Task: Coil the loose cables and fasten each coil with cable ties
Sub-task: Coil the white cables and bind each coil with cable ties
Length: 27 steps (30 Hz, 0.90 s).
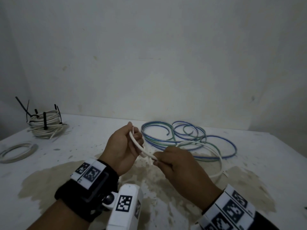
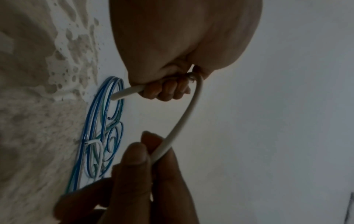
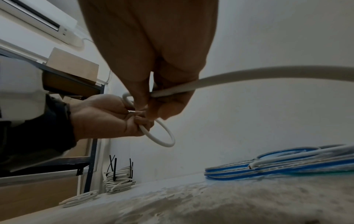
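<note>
Both hands clamp the white cable [image 1: 139, 146], left hand [image 1: 123, 146] pinching its end, right hand [image 1: 176, 161] close beside; first loop is forming. Next, I'd judge, the right feeds slack back toward the left.

The white cable [image 1: 138, 145] I held looked smooth, matt plastic. The blue cables [image 1: 191, 138] shone glossier, almost translucent. The table [image 1: 66, 163] was rough, its white paint worn to bare tan patches. My wrist strap [image 1: 69, 193] was black cloth under hard white plastic.
</note>
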Tool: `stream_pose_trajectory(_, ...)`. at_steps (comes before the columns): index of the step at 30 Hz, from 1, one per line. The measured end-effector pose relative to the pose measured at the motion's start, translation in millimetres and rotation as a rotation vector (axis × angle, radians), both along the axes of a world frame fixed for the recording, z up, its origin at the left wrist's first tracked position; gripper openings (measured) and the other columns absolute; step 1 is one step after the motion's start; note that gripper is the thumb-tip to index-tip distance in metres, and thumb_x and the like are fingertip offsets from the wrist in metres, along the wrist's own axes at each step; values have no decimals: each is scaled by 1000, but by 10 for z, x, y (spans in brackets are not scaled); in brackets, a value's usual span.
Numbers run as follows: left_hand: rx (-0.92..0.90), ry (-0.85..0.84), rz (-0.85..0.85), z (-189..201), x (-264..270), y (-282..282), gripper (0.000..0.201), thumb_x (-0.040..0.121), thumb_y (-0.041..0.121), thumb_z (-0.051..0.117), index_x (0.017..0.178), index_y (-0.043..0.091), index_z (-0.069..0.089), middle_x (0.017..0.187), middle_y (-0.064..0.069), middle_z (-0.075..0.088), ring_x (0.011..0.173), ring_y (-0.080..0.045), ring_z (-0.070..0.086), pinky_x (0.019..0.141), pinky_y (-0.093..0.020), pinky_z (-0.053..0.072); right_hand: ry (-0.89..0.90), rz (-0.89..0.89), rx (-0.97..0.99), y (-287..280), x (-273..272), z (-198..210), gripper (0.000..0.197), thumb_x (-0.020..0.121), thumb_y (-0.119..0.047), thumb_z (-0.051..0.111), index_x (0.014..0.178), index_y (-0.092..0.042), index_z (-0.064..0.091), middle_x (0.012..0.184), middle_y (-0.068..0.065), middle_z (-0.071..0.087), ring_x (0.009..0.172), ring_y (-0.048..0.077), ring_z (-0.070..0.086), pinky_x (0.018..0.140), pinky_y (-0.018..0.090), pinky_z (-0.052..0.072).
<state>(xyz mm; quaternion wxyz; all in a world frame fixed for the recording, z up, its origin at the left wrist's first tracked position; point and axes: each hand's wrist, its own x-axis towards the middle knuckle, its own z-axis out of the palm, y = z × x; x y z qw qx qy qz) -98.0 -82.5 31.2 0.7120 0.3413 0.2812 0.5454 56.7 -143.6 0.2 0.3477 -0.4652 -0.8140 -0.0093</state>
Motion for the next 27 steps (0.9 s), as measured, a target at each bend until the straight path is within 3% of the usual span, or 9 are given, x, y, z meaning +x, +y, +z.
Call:
stream_pose_trajectory(4,-32,-122,4,22,-56,64,35,102,28,33,71,13,40,58,0,40,47,-11,41,46,-17,40,-53,58,-171,-48,-1,-1,19,95,-36,51,80,-27,59,56,-13,37,57,-1,37,55,16,26)
stream_pose_trajectory(6,-55,-162,11,43,-135,108,35,102,28,34,71,13,40,56,2,38,44,-8,40,44,-14,40,-22,88,-254,-86,-2,1,25,97,-37,47,74,-28,52,53,-12,42,54,0,42,53,15,27)
stream_pose_trajectory(8,-69,-123,-8,66,-240,134,36,101,31,35,69,15,41,53,5,35,41,-5,34,39,-13,34,-37,95,-355,-110,25,-5,37,99,-37,44,64,-25,45,54,-7,45,53,7,43,52,20,29)
stream_pose_trajectory(11,-72,-33,-54,76,-387,147,36,100,32,37,70,15,44,51,7,32,38,-5,32,37,-13,31,-108,76,-522,-95,152,-5,39,99,-39,41,65,-21,45,59,-2,45,53,10,41,56,25,33)
stream_pose_trajectory(15,1,57,-56,54,-478,114,33,100,35,38,74,16,46,53,5,33,43,-9,37,49,-18,46,-286,-12,-650,-8,351,8,37,101,-39,35,67,-24,41,64,-4,45,57,8,40,59,22,32)
stream_pose_trajectory(18,54,133,-57,50,-500,81,32,100,36,38,75,16,46,55,5,30,42,-8,32,45,-19,41,-424,-69,-727,51,456,35,30,102,-38,30,81,-23,46,71,-9,46,63,5,41,65,24,35)
stream_pose_trajectory(20,45,150,-49,54,-519,78,33,100,35,38,73,16,45,52,7,25,39,-7,25,39,-19,32,-452,-101,-789,80,500,50,25,102,-38,31,86,-30,48,74,-14,46,67,2,42,71,26,37)
stream_pose_trajectory(23,5,114,-32,64,-552,78,34,101,33,37,71,16,42,50,8,24,35,-6,22,34,-18,26,-454,-129,-819,128,518,50,30,102,-39,33,74,-39,44,75,-15,48,68,1,44,76,26,39)
stream_pose_trajectory(27,0,31,32,103,-624,89,32,102,28,36,72,16,41,49,8,28,35,-7,26,35,-18,30,-432,-156,-842,214,521,60,31,100,-41,38,70,-38,46,71,-11,51,64,1,45,79,29,42)
